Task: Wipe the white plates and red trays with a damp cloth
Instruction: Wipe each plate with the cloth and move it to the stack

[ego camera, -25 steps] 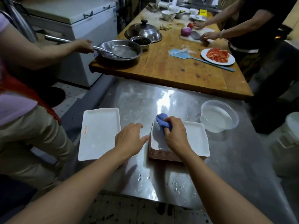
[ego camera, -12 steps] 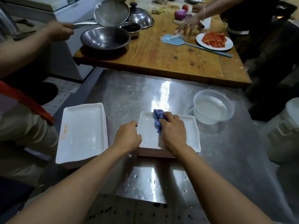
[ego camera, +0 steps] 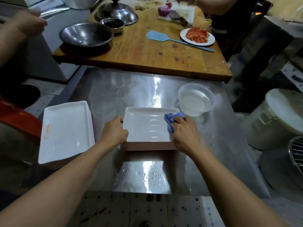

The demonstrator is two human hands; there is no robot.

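The right hand [ego camera: 184, 133] has its fingers curled round the blue cloth [ego camera: 172, 119], pressing it on the right side of the top plate [ego camera: 147, 124], while the left hand [ego camera: 114, 132] grips that plate's left edge. Wet streaks suggest this plate is nearly done. The stack [ego camera: 150, 145] under it and the left pile [ego camera: 65, 130] look mostly still to do.

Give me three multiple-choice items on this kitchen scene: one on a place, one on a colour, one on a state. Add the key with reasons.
1. Where does the clear bowl of water stand?
A. right of the plate being wiped
B. on the wooden table
C. on the floor

2. What colour is the cloth?
A. red
B. blue
C. yellow

3. What does the left hand do?
A. hangs idle
B. lifts the bowl
C. holds the top plate by its left edge

Key: A, it stands on the steel counter by the plate's far right corner; B, blue under the right hand; C, fingers at that edge.
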